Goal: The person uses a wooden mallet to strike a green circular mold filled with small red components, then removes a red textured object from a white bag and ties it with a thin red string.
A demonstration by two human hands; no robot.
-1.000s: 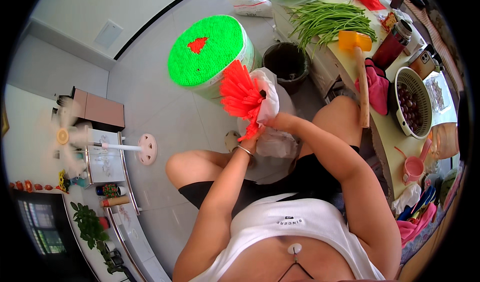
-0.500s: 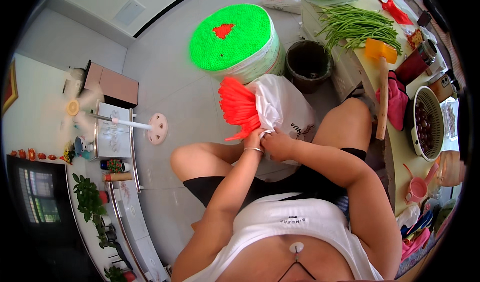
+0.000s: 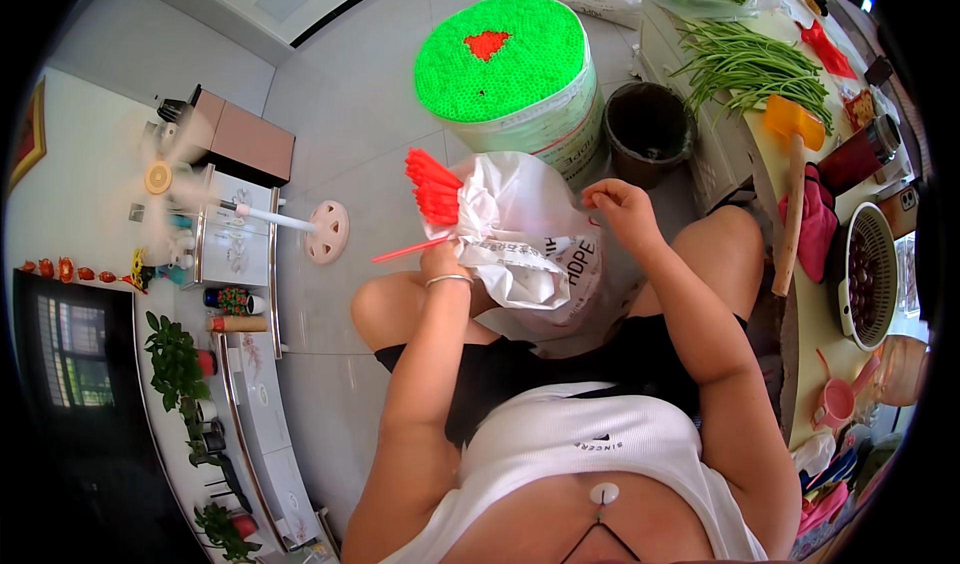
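My left hand [image 3: 443,262] is closed around the gathered neck of a white plastic bag [image 3: 520,199] with printing on it. From the bag's mouth a tight bundle of thin red plastic sticks [image 3: 432,189], straw-like, juts to the upper left. One loose red stick [image 3: 410,252] points left beside the left hand. The bag's body rests between my knees. My right hand [image 3: 622,212] is raised just right of the bag, apart from it, with loosely bent fingers and nothing visible in them.
A large round bundle of green tubes [image 3: 540,54] with a red patch stands ahead, wrapped in white film. Beside it is a dark bin [image 3: 648,129]. On the right table lie green long beans [image 3: 760,69], an orange-headed mallet [image 3: 795,119] and a basket [image 3: 885,264] of dark round fruit. A fan [image 3: 265,219] stands left.
My right hand has let go of the bag and moved up and right. My left hand has shifted left with the bag neck, and the red sticks are now gathered more tightly. The view has shifted slightly.
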